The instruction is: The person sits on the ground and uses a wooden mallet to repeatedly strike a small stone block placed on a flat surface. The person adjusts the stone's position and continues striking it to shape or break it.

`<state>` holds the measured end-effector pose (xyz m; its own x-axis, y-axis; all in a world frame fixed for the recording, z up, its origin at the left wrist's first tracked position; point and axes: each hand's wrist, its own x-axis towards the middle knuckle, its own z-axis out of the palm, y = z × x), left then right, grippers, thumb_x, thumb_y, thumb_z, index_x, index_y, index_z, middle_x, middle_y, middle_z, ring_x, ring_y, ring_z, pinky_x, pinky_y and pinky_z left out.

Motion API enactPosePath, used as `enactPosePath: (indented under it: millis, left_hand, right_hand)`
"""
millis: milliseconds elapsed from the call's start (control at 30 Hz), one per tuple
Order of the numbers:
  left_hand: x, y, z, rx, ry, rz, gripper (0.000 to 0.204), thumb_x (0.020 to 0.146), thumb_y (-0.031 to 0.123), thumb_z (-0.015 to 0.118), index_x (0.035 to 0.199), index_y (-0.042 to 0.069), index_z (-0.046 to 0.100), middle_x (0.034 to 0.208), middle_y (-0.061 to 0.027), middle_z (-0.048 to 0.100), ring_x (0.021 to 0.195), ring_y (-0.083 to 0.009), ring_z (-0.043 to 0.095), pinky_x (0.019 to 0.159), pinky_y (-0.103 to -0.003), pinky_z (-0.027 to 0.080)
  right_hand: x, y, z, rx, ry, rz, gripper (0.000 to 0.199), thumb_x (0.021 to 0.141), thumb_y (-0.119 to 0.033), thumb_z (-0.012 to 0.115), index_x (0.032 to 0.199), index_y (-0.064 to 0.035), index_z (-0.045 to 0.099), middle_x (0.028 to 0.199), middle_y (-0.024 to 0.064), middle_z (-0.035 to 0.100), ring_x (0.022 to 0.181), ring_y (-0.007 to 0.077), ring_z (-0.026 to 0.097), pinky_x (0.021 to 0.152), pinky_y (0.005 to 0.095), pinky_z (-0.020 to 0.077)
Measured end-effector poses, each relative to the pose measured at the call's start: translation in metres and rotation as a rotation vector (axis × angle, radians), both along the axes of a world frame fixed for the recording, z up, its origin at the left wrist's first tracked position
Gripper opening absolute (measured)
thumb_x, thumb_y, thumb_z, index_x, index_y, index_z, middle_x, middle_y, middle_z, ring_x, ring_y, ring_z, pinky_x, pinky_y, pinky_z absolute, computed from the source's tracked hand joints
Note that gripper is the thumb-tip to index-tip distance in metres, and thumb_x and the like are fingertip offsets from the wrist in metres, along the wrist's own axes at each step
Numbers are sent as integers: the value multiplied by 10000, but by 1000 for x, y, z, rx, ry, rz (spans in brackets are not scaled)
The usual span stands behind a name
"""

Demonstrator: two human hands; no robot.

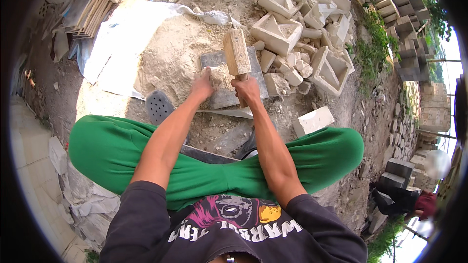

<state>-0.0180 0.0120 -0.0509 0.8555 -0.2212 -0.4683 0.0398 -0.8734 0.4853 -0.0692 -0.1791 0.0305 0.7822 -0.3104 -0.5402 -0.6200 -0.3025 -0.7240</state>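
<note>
My right hand (247, 91) is wrapped round the handle of a wooden mallet (236, 52), whose blocky head points away from me over a flat grey slab (228, 99). On the slab's left part, my left hand (202, 86) grips a pale, crumbly chunk (222, 76), its thumb up along the side; the other fingers are partly hidden. The mallet head covers part of the slab. Just beyond and left of the slab spreads a heap of pale crushed powder and crumbs (170, 53).
Broken pale moulded blocks (278, 34) and rubble lie at the far right. A loose white block (314, 121) sits near my right knee. Beneath the heap is a white sheet (114, 61). Stacked boards (87, 12) stand far left. A person (402, 202) is at the right edge.
</note>
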Motion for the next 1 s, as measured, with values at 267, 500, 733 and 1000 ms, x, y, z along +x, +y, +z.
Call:
enactPosePath:
  millis: [267,500,733,1000]
  left_hand:
    - [10,-16,24,84,89,-57,997,815,299,776,1621,211,195,1427,-305,428,1269,-463,518,1062,-482,462]
    - [10,-8,22,97,-8,-166,969,816,274,769,1610,150,228,1321,-329,525,1237,-469,545,1052,-477,471]
    - [13,-13,23,55,13,-145,917,827,242,750,1604,207,264,1391,-343,437,1216,-477,557,1035,-472,483]
    - [13,2,2,-2,46,-97,921,826,283,772,1600,217,280,1367,-358,443,1187,-482,574,1017,-475,493]
  right_hand:
    - [-10,-21,-23,-41,238,92,328,713,-236,753,759,81,687,662,111,681,556,209,676,530,352,559]
    - [-2,-5,13,10,-91,2,328,736,-237,749,747,82,675,655,108,678,557,195,675,521,347,553]
    - [-14,-18,-35,-47,271,58,314,711,-269,732,819,26,724,698,153,710,597,252,709,595,376,561]
    - [-6,0,-3,12,-137,-15,307,732,-232,740,759,69,684,638,117,675,558,190,681,529,360,540]
